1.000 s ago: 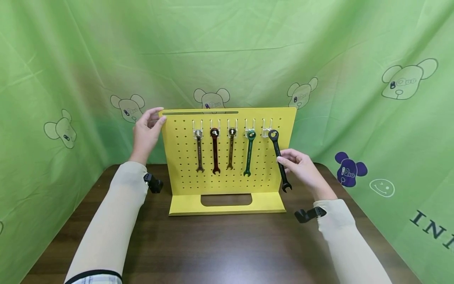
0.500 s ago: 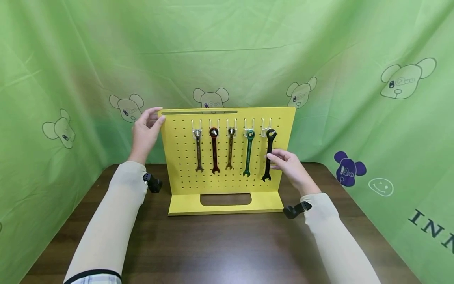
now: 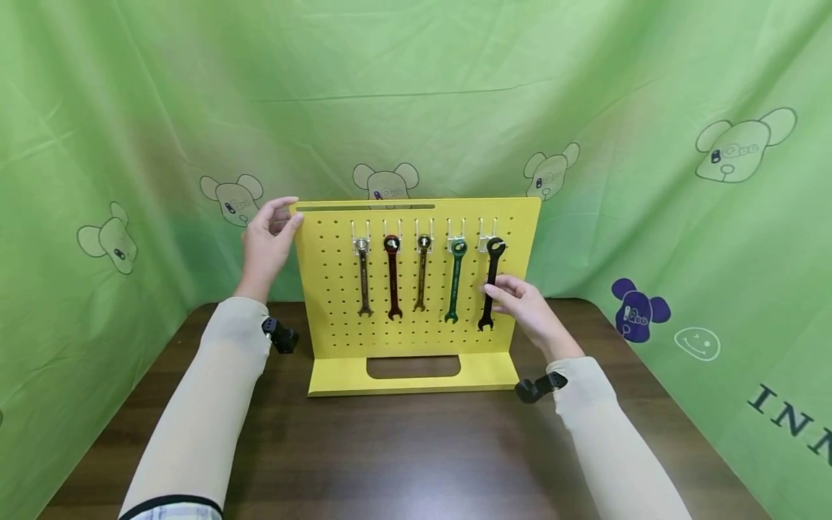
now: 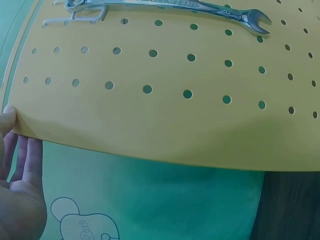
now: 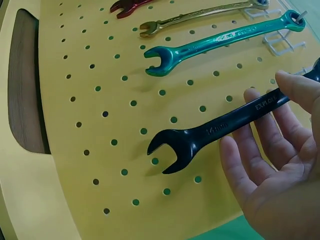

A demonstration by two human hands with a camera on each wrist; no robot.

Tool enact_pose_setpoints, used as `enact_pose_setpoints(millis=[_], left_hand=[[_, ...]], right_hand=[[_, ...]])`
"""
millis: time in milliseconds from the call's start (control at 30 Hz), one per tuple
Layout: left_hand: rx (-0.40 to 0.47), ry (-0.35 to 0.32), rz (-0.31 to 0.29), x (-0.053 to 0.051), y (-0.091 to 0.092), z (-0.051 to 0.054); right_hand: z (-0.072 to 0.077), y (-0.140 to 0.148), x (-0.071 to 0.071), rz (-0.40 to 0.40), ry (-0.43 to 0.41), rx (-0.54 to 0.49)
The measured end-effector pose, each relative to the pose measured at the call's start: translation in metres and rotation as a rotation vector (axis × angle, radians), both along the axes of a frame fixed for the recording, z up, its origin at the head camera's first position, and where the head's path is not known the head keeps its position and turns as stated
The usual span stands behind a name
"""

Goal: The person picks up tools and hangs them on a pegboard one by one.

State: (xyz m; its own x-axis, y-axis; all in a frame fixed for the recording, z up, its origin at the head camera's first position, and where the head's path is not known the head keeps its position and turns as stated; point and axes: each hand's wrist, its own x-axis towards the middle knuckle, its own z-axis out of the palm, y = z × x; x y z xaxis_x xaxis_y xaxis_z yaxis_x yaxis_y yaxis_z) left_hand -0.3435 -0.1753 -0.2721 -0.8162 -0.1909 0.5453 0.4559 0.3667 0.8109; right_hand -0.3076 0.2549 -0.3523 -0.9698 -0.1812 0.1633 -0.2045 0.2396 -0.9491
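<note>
My right hand [image 3: 529,310] pinches a black combination wrench [image 3: 492,274] by its shank, ring end up, in front of the rightmost white hook [image 3: 483,235]. Whether the ring sits on that hook cannot be told. In the right wrist view, the open end of this wrench [image 5: 182,145] stands just off the board, marked 14mm. My left hand [image 3: 265,249] grips the upper left corner of a yellow pegboard [image 3: 416,348], thumb in front and fingers behind. Hanging from hooks are a silver wrench [image 3: 364,282], a red one [image 3: 393,282], a gold one [image 3: 422,278] and a green one [image 3: 457,282].
The pegboard's base, with a cut-out slot [image 3: 413,367], stands on a dark wooden table [image 3: 390,455]. A green printed curtain [image 3: 416,87] surrounds the table at the back and sides.
My right hand has moved left with the black wrench, bringing its ring in front of the last hook and its shank closer to vertical. The left hand stays at the board's corner.
</note>
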Motion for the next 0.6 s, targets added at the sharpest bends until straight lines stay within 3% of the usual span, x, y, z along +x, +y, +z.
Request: enact_pose_setpoints(millis=[200,600], left_hand=[[-0.013,-0.019,-0.018,0.003,-0.001,-0.001],[-0.108,-0.119,-0.127,0.014,-0.003,-0.003]], right_hand=[[0.003,0.005,0.005,-0.010,-0.004,0.037],[0.010,0.015,0.015,0.013,0.001,0.066]])
